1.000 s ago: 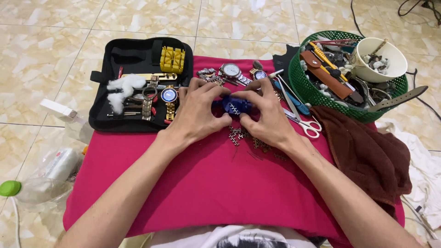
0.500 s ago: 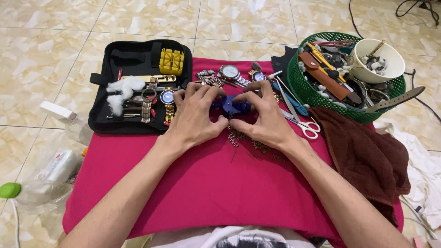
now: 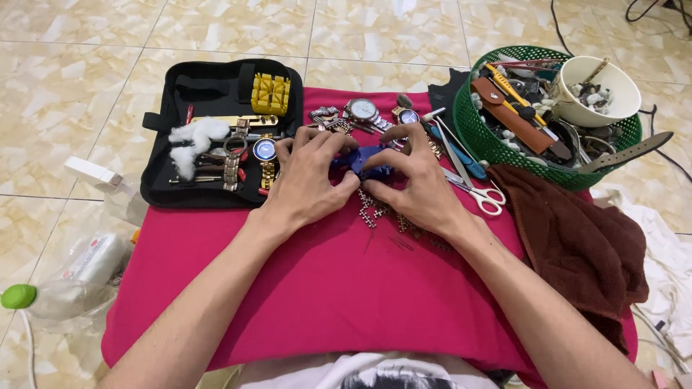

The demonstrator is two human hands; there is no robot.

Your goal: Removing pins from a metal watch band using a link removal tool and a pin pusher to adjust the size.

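**Both hands locked on the blue tool**

Hardly anything has shifted since the earlier frames — both hands stay hunched over the blue tool on the red cloth. Left hand and right hand have their fingers clamped on it from either side, fingertips nearly meeting on top. Loose metal band links lie just below the fingers, so the work looks mid-way, not finished. Beyond the fingertips: a silver watch. Scissors sit right of the right hand.
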